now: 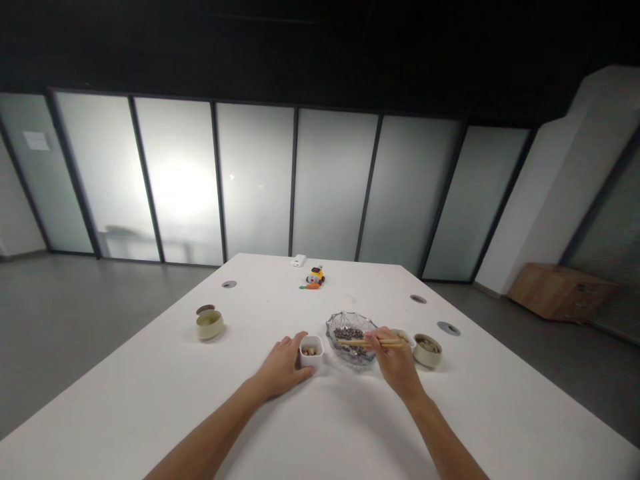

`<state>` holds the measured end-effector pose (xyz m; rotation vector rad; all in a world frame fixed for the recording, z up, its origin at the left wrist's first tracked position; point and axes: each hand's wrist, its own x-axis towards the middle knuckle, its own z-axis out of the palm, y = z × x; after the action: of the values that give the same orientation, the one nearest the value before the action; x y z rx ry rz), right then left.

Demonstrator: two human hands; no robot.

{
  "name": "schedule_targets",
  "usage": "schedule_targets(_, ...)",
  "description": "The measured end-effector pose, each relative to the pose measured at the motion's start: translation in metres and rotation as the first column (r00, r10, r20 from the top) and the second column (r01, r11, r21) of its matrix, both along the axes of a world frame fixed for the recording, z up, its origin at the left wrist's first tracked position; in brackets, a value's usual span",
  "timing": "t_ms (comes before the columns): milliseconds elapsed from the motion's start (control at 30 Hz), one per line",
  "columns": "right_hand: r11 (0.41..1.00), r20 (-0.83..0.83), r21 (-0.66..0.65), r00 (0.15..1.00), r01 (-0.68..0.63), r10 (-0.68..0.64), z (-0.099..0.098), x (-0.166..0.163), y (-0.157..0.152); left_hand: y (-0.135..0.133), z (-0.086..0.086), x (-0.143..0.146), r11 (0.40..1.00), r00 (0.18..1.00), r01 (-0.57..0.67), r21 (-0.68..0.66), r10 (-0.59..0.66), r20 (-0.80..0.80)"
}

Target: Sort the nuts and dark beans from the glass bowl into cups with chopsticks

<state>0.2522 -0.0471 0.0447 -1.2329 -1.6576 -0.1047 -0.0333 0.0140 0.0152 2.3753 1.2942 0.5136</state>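
My left hand [284, 367] is curled round the left side of a small white square cup [311, 360], thumb in front and fingers behind. Small brownish pieces [311, 351] lie in that cup. In my right hand [397, 365] is a pair of wooden chopsticks [354, 343], their tips pointing left over a clear scalloped glass bowl [333, 348]. Dark striped seeds [349, 333] cover the bottom of the bowl. Whether the chopstick tips pinch anything is too small to tell. Partly hidden behind my right hand is a white dish [410, 337] with pale pieces.
A round cream tin [427, 359] with pale contents stands at right. At left is another cream tin [209, 328], with a round lid [205, 309] behind it. Farther back are a yellow toy car [316, 275], a toy carrot [311, 287] and a white box [299, 261].
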Motion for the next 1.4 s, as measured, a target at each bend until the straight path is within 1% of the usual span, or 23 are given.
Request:
schedule_targets(133,1.000,0.003,0.018,1.000,0.011,-0.011,0.000,0.003,0.000,0.001,-0.001,0.000,1.000,1.000,0.001,0.003,-0.001,-0.004)
schedule_targets(267,0.997,-0.011,0.048,0.998,0.060,-0.060,0.000,0.005,0.001,0.001,-0.004,-0.001,1.000,1.000,-0.002,0.007,0.002,0.001)
schedule_targets(400,0.996,-0.028,0.066,0.998,0.056,-0.054,0.001,0.005,0.000,0.002,-0.004,0.000,1.000,1.000,-0.003,0.015,0.003,0.005)
schedule_targets(533,0.998,-0.113,0.040,0.993,0.040,-0.035,-0.001,0.006,0.001,0.001,-0.003,0.000,1.000,1.000,0.007,0.018,-0.007,0.008)
schedule_targets(600,1.000,-0.213,0.007,0.977,0.007,-0.006,-0.004,0.006,0.003,0.001,-0.003,0.000,1.000,1.000,0.011,0.021,-0.011,0.010)
schedule_targets(667,0.999,-0.341,-0.019,0.940,-0.038,0.030,-0.005,0.005,0.004,0.001,-0.002,0.000,1.000,1.000,0.011,0.022,-0.011,0.009)
schedule_targets(767,0.995,-0.522,-0.011,0.849,-0.101,0.081,-0.003,0.001,0.004,0.000,-0.001,0.000,1.000,1.000,0.010,0.016,-0.010,0.007)
schedule_targets(833,0.990,-0.596,0.003,0.794,-0.141,0.115,0.000,-0.004,0.003,0.000,-0.001,0.000,1.000,1.000,0.009,0.013,-0.009,0.005)
schedule_targets(900,0.983,-0.630,0.000,0.763,-0.182,0.141,0.001,-0.011,0.001,0.000,-0.002,0.001,1.000,1.000,0.007,0.015,-0.007,-0.004)
schedule_targets(967,0.973,-0.640,-0.022,0.751,-0.228,0.162,0.001,-0.019,-0.001,0.000,-0.002,0.001,1.000,1.000,0.005,0.020,-0.005,-0.014)
schedule_targets(1067,0.951,-0.616,-0.068,0.763,-0.300,0.197,-0.002,-0.029,-0.002,0.000,-0.002,0.001,1.000,1.000,0.009,0.024,-0.009,-0.015)
schedule_targets(1133,0.946,-0.591,-0.085,0.780,-0.313,0.205,-0.002,-0.032,-0.002,0.000,-0.001,0.001,1.000,1.000,0.016,0.022,-0.016,-0.011)
schedule_targets(1200,0.962,-0.565,-0.075,0.806,-0.264,0.177,0.000,-0.030,-0.003,0.000,0.000,0.000,1.000,1.000,0.019,0.020,-0.019,-0.009)
schedule_targets(1300,0.995,-0.482,-0.025,0.873,-0.094,0.070,0.008,-0.016,-0.005,-0.001,0.000,0.000,1.000,1.000,0.019,0.017,-0.019,-0.003)
schedule_targets(1367,1.000,-0.409,0.012,0.912,0.017,-0.010,0.014,-0.003,-0.006,-0.001,0.000,0.000,1.000,1.000,0.016,0.018,-0.016,-0.004)
schedule_targets(1400,0.999,-0.384,0.019,0.922,0.050,-0.039,0.016,0.004,-0.006,-0.001,0.000,0.001,1.000,1.000,0.015,0.017,-0.014,-0.006)
